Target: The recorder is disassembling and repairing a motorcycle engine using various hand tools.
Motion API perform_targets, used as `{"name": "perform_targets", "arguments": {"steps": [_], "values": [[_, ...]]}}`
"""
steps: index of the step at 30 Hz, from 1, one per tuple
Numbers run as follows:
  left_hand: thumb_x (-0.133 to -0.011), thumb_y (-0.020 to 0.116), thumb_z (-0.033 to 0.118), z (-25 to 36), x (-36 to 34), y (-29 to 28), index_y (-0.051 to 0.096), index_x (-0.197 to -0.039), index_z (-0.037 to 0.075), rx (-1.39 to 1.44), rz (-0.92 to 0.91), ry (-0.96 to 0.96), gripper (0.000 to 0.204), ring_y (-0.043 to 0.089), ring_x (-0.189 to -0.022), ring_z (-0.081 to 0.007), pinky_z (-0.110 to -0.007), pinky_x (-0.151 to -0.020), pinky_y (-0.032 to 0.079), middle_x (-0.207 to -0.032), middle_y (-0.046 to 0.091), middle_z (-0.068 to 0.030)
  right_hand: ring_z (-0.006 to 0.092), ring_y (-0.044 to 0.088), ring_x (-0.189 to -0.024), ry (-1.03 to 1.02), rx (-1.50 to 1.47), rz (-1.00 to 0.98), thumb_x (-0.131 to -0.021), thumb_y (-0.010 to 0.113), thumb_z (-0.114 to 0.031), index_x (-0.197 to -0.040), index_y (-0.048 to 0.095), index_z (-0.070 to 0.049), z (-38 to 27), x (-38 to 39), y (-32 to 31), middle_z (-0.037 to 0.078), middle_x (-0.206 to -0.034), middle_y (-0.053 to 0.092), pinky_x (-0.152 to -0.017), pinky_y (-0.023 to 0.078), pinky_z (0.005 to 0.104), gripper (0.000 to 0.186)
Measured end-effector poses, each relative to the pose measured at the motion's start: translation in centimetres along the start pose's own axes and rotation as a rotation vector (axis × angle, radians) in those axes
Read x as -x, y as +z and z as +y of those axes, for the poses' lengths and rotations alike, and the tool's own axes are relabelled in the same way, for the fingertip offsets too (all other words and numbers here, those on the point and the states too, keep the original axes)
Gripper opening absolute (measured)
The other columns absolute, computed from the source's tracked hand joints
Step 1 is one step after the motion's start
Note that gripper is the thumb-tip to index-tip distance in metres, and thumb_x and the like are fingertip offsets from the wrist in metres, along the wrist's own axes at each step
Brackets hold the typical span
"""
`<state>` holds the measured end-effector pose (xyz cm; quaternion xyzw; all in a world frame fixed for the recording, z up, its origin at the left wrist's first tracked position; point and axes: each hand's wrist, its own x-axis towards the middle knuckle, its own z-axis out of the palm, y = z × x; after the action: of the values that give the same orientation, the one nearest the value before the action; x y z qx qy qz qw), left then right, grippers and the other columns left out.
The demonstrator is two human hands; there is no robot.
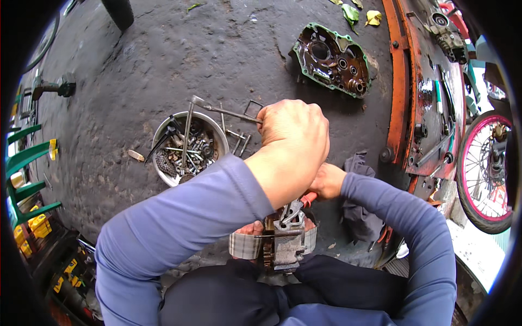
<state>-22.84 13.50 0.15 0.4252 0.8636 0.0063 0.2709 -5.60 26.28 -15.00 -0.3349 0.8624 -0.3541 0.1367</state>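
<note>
Left grip [294, 126] clenches a slender metal tool [231, 112]; right grip [328, 181] encloses a rounded red handle [309, 199].

Left arm [168, 217], blue-grey long sleeve: was bent, angled far-right. Bare left hand [296, 125]: was fisted, knuckles up. Right arm [410, 209], matching sleeve: was bent. Bare right hand [329, 181]: was curled, nearer, partly hidden.

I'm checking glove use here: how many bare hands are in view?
2. The left hand, beside the bowl, holds a metal bar; the right hand, partly hidden behind the left wrist, is at a red handle near the engine part. No others show.
</note>
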Motion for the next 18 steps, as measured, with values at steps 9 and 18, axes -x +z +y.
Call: {"name": "perform_targets", "arguments": {"steps": [9,18], "values": [[-0.077,0.063,0.024,-5.1,-0.8,4.8,0.066,-0.063,0.004,0.384,0.441,0.407,0.024,0.068,-0.066,-0.0362,-0.044,-0.063,0.057,-0.064,0.064,-0.0179,0.0285,0.063,-0.089,0.695,0.253,-0.346,-0.087,0.056,-0.016,-0.119,0.059,0.003,-14.7,-0.3,-7.7,0.013,-0.095,0.062,-0.076,0.048,0.0405,0.037],[-0.07,0.063,0.021,-4.8,-6.5,9.5,0.032,-0.058,0.005,1.565,-0.095,1.023,0.037,0.027,-0.049,-0.013,-0.033,-0.047,0.022,-0.053,0.027,-0.0014,0.0264,0.066,-0.073,1.122,0.38,-0.476,-0.093,0.06,-0.029,-0.112,0.061,0.004,-21.9,-6.0,-7.6,0.012,-0.083,0.062,-0.057,0.054,0.0396,0.038]]}}
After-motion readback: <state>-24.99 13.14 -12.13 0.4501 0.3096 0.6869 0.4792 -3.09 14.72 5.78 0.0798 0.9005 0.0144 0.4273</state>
